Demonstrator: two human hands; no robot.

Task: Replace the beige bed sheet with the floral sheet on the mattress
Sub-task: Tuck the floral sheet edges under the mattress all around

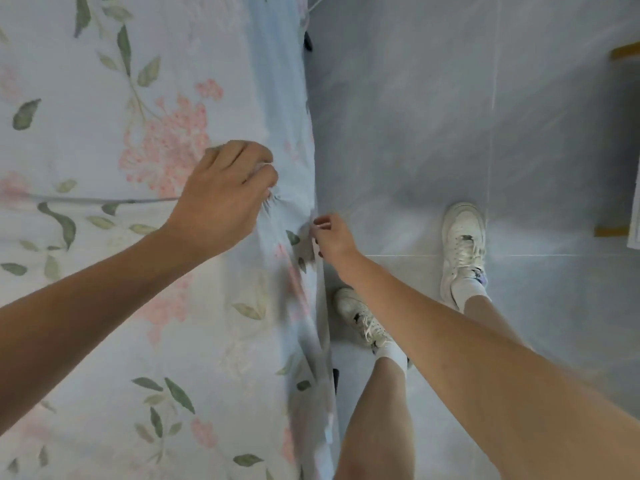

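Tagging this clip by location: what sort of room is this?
Most likely a bedroom at home: a floral sheet covers a bed, both hands grip its side edge, and the person stands in sneakers on a grey tiled floor.

No readable text, labels, brands, numbers or signs are showing anywhere in this view.
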